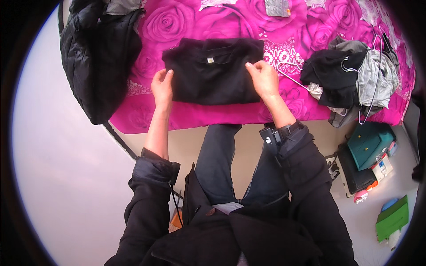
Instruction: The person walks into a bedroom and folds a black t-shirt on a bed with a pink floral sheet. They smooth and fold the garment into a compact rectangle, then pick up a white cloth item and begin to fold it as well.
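A black garment [214, 79], folded into a rough rectangle, lies on the pink rose-patterned bedspread [189, 118]. Its neckline, with a small white label inside, faces up near the far edge. My left hand [162, 87] grips the garment's left edge between thumb and fingers. On the opposite side, my right hand [264, 79] pinches the right edge near the upper corner, thumb on top of the cloth. The fingertips of both hands are partly hidden beneath the fabric.
A black quilted jacket [96, 66] hangs over the bed's left side. To the right lies a pile of black and grey clothes [339, 73] with wire hangers [293, 77]. A silvery packet [277, 8] rests farther back. A teal box [369, 143] stands below the bed's right edge.
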### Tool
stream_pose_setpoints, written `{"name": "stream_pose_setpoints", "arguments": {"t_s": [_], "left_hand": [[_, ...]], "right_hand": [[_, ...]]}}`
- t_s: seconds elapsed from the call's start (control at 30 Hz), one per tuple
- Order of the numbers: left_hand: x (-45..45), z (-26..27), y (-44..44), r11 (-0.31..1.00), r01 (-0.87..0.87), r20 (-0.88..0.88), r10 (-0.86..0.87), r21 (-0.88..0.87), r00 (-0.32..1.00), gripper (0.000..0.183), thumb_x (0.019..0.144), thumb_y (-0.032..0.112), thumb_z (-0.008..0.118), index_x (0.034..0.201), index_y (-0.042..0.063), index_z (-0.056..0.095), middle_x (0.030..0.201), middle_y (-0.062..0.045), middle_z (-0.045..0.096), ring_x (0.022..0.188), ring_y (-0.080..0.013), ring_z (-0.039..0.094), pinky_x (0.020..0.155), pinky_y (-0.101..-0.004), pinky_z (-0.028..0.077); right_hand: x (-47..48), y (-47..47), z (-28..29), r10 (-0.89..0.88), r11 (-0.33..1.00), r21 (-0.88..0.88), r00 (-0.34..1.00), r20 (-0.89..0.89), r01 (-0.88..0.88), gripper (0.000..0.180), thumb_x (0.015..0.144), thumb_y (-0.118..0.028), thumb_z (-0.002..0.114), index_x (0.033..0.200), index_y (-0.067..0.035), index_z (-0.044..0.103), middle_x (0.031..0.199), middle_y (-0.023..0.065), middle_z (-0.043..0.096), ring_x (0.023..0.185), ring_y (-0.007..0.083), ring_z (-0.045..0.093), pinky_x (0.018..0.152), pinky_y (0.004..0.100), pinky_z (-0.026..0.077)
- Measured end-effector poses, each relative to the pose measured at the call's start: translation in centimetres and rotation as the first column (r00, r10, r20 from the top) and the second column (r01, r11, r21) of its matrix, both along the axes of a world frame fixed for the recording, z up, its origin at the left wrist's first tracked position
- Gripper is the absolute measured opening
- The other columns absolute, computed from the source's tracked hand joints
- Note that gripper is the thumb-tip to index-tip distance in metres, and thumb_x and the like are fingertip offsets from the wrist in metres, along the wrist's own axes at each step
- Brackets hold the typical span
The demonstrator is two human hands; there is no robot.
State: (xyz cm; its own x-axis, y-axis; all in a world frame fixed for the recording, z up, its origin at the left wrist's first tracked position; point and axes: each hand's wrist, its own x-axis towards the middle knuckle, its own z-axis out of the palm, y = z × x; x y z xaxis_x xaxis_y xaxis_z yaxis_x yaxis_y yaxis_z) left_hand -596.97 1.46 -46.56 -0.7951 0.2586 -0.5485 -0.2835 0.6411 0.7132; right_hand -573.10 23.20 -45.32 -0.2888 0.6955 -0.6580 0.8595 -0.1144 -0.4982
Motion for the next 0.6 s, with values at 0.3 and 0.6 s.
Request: {"name": "stream_pose_setpoints", "arguments": {"t_s": [0.3,0.6], "left_hand": [[-1.2,1.1,1.7,0.978,-0.009,0.112,-0.015,0.21,0.994,0.018,0.095,0.006,0.067,0.112,0.0,0.065,0.1,-0.004,0.07,0.093,-0.0112,0.064,0.086,-0.0249,0.05],[-2.8,2.2,2.1,0.935,-0.172,0.356,0.053,0.311,0.933,0.022,0.096,0.007,0.066,0.117,0.003,0.063,0.107,-0.004,0.068,0.096,-0.0103,0.064,0.084,-0.0234,0.052]], "right_hand": [[0.8,-0.8,3.0,-0.061,0.984,0.127,0.91,-0.409,0.123,0.015,0.092,-0.015,0.067,0.09,-0.002,0.061,0.08,0.0163,0.064,0.076,0.0349,0.065,0.068,0.0435,0.049],[2.9,-1.8,0.1,-0.617,0.786,-0.403,0.571,-0.542,0.468,0.007,0.097,-0.007,0.065,0.097,0.0,0.063,0.088,-0.0033,0.063,0.081,0.0046,0.056,0.076,0.0205,0.046]]}}
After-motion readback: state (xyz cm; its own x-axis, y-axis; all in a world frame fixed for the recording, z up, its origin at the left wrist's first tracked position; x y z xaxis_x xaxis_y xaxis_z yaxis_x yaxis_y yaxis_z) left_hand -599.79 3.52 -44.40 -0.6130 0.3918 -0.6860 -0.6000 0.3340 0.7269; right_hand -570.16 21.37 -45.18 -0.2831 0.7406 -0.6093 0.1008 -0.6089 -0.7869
